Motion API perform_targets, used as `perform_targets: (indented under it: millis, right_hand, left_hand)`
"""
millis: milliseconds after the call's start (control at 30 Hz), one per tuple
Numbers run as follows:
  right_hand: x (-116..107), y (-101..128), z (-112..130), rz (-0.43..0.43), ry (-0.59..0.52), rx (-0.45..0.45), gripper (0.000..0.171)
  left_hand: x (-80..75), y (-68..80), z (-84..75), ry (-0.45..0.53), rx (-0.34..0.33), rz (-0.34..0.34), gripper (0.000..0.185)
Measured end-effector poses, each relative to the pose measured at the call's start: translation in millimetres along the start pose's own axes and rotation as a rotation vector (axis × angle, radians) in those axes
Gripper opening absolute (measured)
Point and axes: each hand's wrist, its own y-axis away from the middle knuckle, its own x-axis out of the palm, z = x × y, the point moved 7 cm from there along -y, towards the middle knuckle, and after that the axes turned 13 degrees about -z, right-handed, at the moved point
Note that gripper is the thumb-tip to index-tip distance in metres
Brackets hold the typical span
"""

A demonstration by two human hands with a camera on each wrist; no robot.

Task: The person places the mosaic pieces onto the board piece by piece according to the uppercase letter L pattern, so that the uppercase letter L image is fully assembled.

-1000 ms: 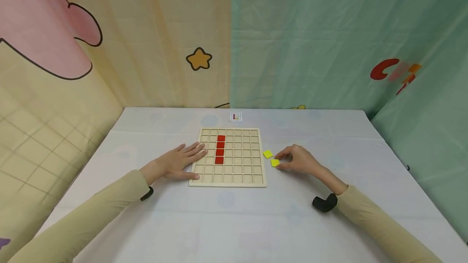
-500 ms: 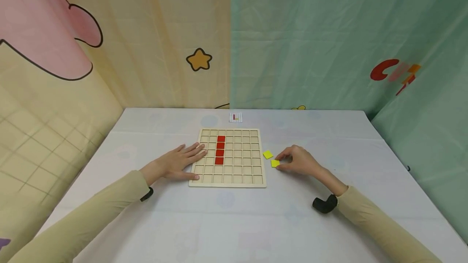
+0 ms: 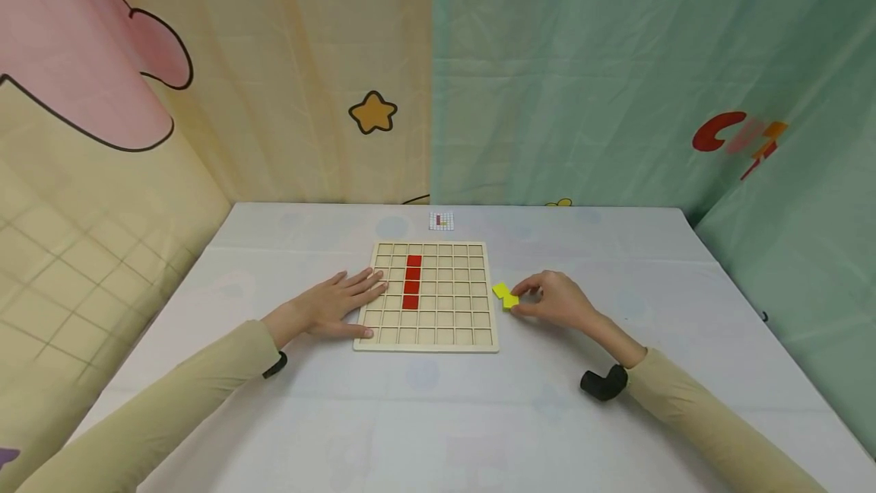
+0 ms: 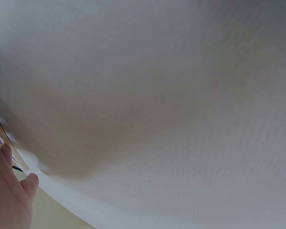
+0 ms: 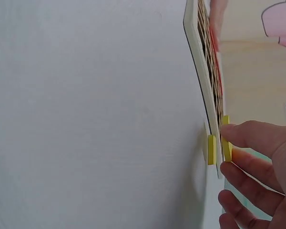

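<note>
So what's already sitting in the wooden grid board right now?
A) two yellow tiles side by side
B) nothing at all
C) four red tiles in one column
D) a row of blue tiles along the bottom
C: the wooden grid board holds four red tiles stacked in a single column, while the yellow tiles are off the board, on the table by the right hand.

Small pattern card [image 3: 441,220] at the white table's [image 3: 424,409] far edge

Pale matt wooden grid board [image 3: 429,295], smooth yellow tiles [image 3: 506,296], white woven tablecloth [image 3: 438,409]
</note>
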Motion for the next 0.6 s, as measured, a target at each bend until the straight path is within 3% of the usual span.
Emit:
perform_targets:
  millis: [600]
  right_hand:
    - [12.5, -24.7, 39.2, -0.062, -0.077, 0.030, 0.025]
  left_hand:
    - [2.1, -0.2, 1.6, -0.003, 0.006, -0.004, 0.087]
